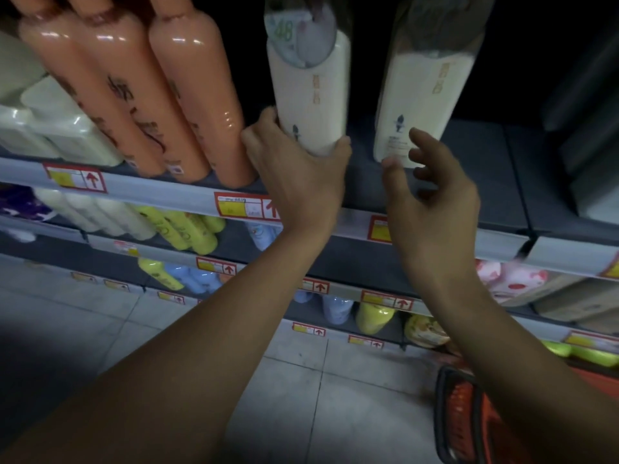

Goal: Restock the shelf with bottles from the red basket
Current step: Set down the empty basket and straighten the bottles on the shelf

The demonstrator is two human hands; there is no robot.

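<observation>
My left hand (298, 169) grips the base of a tall cream bottle (310, 92) standing on the grey upper shelf (469, 182). A second cream bottle (422, 102) stands to its right on the same shelf. My right hand (432, 195) hovers just in front of that second bottle, fingers loosely spread and holding nothing. The red basket (469, 416) sits on the floor at the lower right, partly hidden behind my right forearm.
Three tall orange bottles (181, 95) stand left of the cream ones, with pale packs (50, 118) further left. Lower shelves hold yellow, blue and pink bottles. Price tags line the shelf edges (244, 205). Grey tiled floor (301, 396) lies below.
</observation>
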